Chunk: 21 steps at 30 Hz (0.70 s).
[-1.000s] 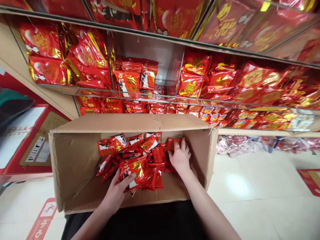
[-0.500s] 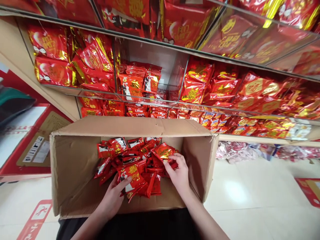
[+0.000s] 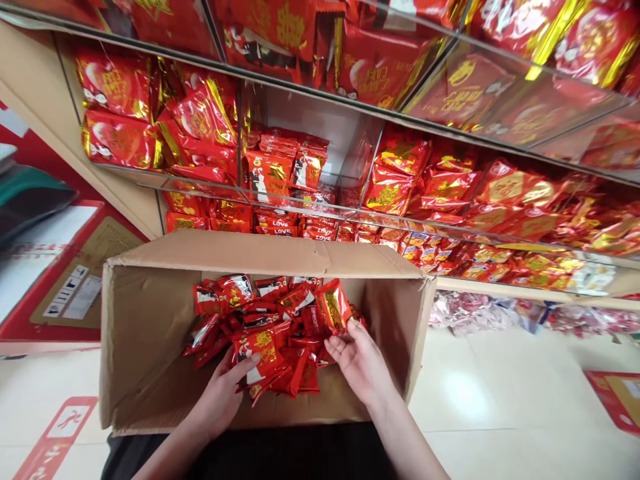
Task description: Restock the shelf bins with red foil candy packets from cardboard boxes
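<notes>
A brown cardboard box [image 3: 145, 380] lies in front of me with a loose heap of small red candy packets [image 3: 273, 305] inside. My left hand [image 3: 225, 390] is closed on a red packet [image 3: 260, 350] with gold print and a white figure, its thumb across the front; other packets lie against it, and the fingers behind are hidden. At the heap's right side my right hand [image 3: 357, 357] pinches one corner of another red and gold packet [image 3: 334, 307], which stands tilted upright above the others.
Glass-divided shelves [image 3: 310, 210] filled with red packets rise behind the box. A box flap [image 3: 260, 253] leans toward the shelves. At left stands a red and white carton [image 3: 75, 280]. Pink wrapped goods [image 3: 470, 312] lie under the shelf at right, beside the tiled floor [image 3: 510, 387].
My right hand has raised and turned its packet from lying flat to upright, with the palm now showing more. The left hand keeps its hold. The view has shifted slightly.
</notes>
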Each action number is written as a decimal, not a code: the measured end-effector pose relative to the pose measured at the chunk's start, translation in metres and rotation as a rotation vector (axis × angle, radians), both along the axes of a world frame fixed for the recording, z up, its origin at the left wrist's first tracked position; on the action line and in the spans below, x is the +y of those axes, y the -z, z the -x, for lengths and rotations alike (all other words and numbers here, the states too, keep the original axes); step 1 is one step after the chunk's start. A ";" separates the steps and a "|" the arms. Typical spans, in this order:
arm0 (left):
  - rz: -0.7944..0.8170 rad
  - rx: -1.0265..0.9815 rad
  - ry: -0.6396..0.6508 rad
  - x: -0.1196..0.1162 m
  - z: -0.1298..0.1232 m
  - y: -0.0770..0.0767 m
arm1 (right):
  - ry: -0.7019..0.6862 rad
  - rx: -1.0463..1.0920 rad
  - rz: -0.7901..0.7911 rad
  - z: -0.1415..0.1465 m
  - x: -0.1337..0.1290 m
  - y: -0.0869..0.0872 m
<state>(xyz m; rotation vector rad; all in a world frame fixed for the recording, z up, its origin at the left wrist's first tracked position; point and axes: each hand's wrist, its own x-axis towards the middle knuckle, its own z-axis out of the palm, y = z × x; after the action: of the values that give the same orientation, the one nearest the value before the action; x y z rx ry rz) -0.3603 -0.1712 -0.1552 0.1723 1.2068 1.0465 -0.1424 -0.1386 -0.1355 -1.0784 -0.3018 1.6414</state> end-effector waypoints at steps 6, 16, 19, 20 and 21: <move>-0.024 0.015 0.017 -0.001 0.001 0.002 | 0.055 -0.824 -0.407 -0.002 0.000 0.024; -0.102 0.086 0.034 -0.006 -0.004 -0.010 | -0.018 -1.325 -0.582 -0.001 -0.012 0.025; -0.200 0.095 0.080 -0.008 -0.010 -0.020 | -0.221 -1.001 -0.529 0.018 -0.021 0.009; -0.232 0.094 0.103 -0.008 -0.012 -0.023 | -0.302 -0.870 -0.486 0.025 -0.023 0.004; -0.255 0.093 0.125 -0.008 -0.015 -0.026 | -0.368 -0.772 -0.452 0.031 -0.025 -0.001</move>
<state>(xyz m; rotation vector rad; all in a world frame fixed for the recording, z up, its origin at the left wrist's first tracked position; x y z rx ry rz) -0.3456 -0.1793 -0.1288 0.4940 1.1274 1.0894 -0.1735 -0.1633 -0.1350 -1.3042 -1.3735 1.2899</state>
